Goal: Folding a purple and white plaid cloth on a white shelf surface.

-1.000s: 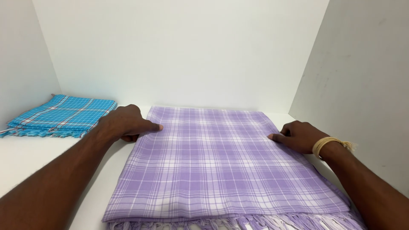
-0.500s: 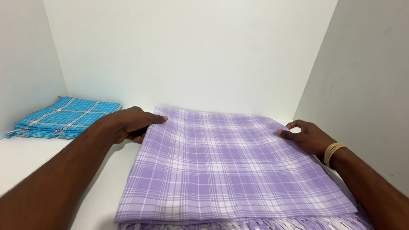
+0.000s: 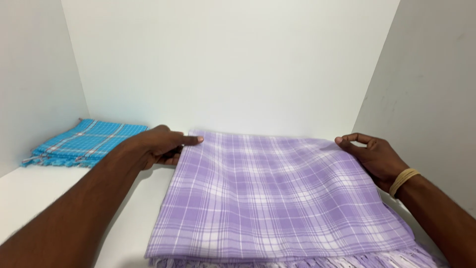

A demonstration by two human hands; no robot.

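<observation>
A folded lilac and white checked cloth [image 3: 277, 193] with a fringed near edge lies flat on the white table [image 3: 44, 198]. My left hand [image 3: 161, 146] rests at its far left corner, index finger stretched along the cloth's far edge, the other fingers curled at the side edge. My right hand [image 3: 374, 156] sits at the far right corner, thumb and fingers pinching the cloth's edge. A pale band circles my right wrist.
A folded blue checked cloth [image 3: 87, 141] lies at the far left of the table, against the left wall. White walls close in the table at the back, the left and the right.
The view has shifted, so the lilac cloth sits further right and lower. Both hands have slid towards its far corners, and my right fingers have closed on the edge.
</observation>
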